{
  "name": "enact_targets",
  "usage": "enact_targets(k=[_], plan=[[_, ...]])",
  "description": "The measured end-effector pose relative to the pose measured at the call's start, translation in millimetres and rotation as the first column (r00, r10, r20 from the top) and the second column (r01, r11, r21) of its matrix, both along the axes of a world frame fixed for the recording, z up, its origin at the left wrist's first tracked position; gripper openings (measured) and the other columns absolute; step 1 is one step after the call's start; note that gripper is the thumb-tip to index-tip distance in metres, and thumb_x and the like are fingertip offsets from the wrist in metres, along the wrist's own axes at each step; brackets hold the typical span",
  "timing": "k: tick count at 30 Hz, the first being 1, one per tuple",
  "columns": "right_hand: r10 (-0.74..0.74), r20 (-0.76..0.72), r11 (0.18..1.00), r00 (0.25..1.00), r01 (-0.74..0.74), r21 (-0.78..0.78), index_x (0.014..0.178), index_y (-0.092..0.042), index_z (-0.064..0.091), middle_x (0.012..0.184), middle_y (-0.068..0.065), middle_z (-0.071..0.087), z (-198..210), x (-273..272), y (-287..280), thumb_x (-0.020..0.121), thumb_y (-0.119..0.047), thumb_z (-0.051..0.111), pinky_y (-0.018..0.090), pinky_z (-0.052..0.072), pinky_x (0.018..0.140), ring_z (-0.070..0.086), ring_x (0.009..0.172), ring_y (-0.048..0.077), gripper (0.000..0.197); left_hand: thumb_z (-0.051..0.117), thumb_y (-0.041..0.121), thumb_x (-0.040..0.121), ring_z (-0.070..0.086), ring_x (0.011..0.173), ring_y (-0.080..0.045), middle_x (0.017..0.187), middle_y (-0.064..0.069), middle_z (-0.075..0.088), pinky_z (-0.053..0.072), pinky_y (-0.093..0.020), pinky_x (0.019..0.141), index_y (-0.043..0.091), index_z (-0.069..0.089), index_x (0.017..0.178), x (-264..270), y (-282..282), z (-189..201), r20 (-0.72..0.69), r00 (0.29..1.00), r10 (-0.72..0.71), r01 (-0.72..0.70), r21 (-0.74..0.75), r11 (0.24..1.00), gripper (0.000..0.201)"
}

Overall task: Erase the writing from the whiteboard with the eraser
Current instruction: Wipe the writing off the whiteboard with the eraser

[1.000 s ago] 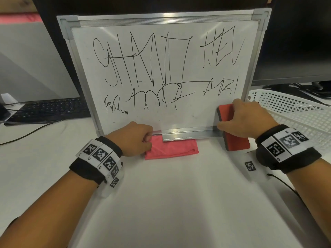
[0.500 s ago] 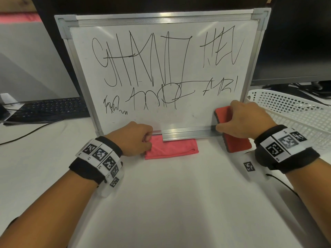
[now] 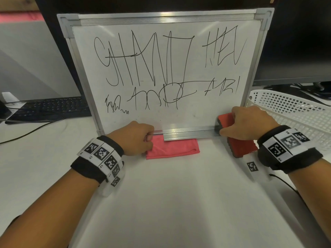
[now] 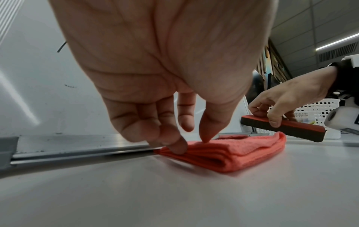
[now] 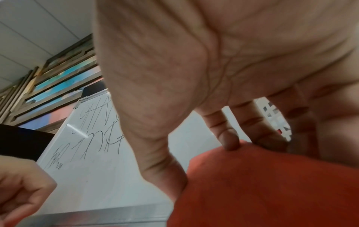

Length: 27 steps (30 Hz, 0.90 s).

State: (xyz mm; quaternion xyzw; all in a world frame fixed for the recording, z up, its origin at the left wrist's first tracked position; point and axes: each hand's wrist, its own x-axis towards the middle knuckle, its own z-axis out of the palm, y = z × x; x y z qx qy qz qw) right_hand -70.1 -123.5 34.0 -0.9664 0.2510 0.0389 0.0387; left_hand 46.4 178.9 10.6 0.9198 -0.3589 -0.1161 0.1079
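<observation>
The whiteboard (image 3: 161, 117) leans upright at the back of the table, covered in black scribbled writing (image 3: 143, 59). My right hand (image 3: 250, 122) grips the red eraser (image 3: 225, 119) with its dark felt base, at the board's lower right corner over the bottom rail. In the right wrist view, thumb and fingers clamp the eraser (image 5: 272, 184) from both sides. My left hand (image 3: 134, 136) sits curled at the board's lower left. Its thumb and one finger pinch the left corner of a folded pink cloth (image 4: 223, 153) that lies under the rail.
A white perforated basket (image 3: 290, 111) stands right of the board, close to my right wrist. A black keyboard (image 3: 53, 108) and a cable (image 3: 35, 129) lie to the left. Dark monitors (image 3: 295, 51) stand behind the board.
My right hand has sunk slightly with the eraser toward the bottom rail. The left hand and the cloth have stayed put. The writing is unchanged.
</observation>
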Motion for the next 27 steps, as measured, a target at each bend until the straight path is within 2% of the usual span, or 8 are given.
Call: enact_targets(k=[3,6,11,17,19,24,27], plan=[[-0.005,0.032,1.000,0.999,0.006,-0.012,0.109,-0.020,0.051,0.100,0.008,0.057,3.6,-0.6,0.2,0.077,-0.062,0.069,0.035,0.049,0.069,0.058,0.087,0.028,0.056,0.066,0.023,0.088,0.059,0.076,-0.022,0.079,0.001,0.061,0.051,-0.038,0.071,0.018,0.057,0.084,0.1,0.6,-0.2,0.000,1.000,-0.005,0.005,-0.006,1.000,0.011],[-0.008,0.095,1.000,0.995,0.009,-0.007,0.114,-0.019,0.051,0.105,0.010,0.058,10.2,-0.2,-0.3,0.077,-0.062,0.069,0.039,0.050,0.072,0.058,0.090,0.031,0.059,0.066,0.023,0.088,0.059,0.075,-0.023,0.078,0.001,0.061,0.051,-0.038,0.071,0.017,0.057,0.084,0.5,0.8,0.1,0.001,1.000,-0.010,0.010,-0.008,1.000,0.011],[0.006,0.307,0.999,0.952,-0.020,0.043,0.116,-0.020,0.047,0.105,0.008,0.056,28.8,-1.3,2.3,0.079,-0.060,0.070,0.043,0.049,0.070,0.057,0.090,0.031,0.060,0.066,0.024,0.088,0.060,0.077,-0.023,0.078,0.003,0.061,0.051,-0.038,0.072,0.019,0.057,0.084,0.9,-0.7,-1.0,0.001,1.000,-0.010,0.010,-0.005,1.000,0.011],[0.009,0.162,0.999,0.987,-0.016,0.041,0.108,-0.021,0.048,0.103,0.012,0.057,5.9,0.6,13.3,0.076,-0.062,0.066,0.040,0.051,0.071,0.057,0.088,0.032,0.055,0.066,0.023,0.088,0.061,0.076,-0.023,0.078,0.002,0.062,0.050,-0.036,0.070,0.020,0.057,0.083,1.3,0.0,-0.6,-0.001,1.000,-0.014,0.014,-0.003,1.000,0.011],[0.014,0.169,0.999,0.986,-0.021,0.042,0.108,-0.021,0.048,0.102,0.011,0.057,7.9,1.6,13.7,0.076,-0.061,0.067,0.040,0.051,0.071,0.057,0.088,0.032,0.055,0.066,0.023,0.088,0.060,0.076,-0.022,0.078,0.002,0.061,0.050,-0.036,0.070,0.020,0.056,0.083,1.2,0.2,-0.8,-0.001,1.000,-0.016,0.016,-0.003,1.000,0.011],[0.047,0.291,0.997,0.955,-0.061,0.040,0.110,-0.023,0.046,0.099,0.006,0.056,13.6,1.8,15.3,0.077,-0.059,0.068,0.041,0.051,0.069,0.057,0.087,0.030,0.054,0.066,0.024,0.088,0.060,0.075,-0.023,0.079,0.002,0.061,0.051,-0.036,0.071,0.020,0.056,0.083,1.7,0.4,-1.2,-0.003,1.000,-0.012,0.012,-0.006,1.000,0.012],[0.066,0.185,0.996,0.980,-0.075,0.041,0.102,-0.022,0.048,0.097,0.008,0.058,5.4,2.0,20.5,0.074,-0.062,0.068,0.039,0.054,0.070,0.058,0.083,0.029,0.052,0.066,0.024,0.088,0.060,0.076,-0.023,0.079,0.003,0.061,0.051,-0.036,0.071,0.021,0.056,0.083,1.8,0.2,-2.2,0.001,1.000,-0.010,0.010,-0.007,1.000,0.011]])
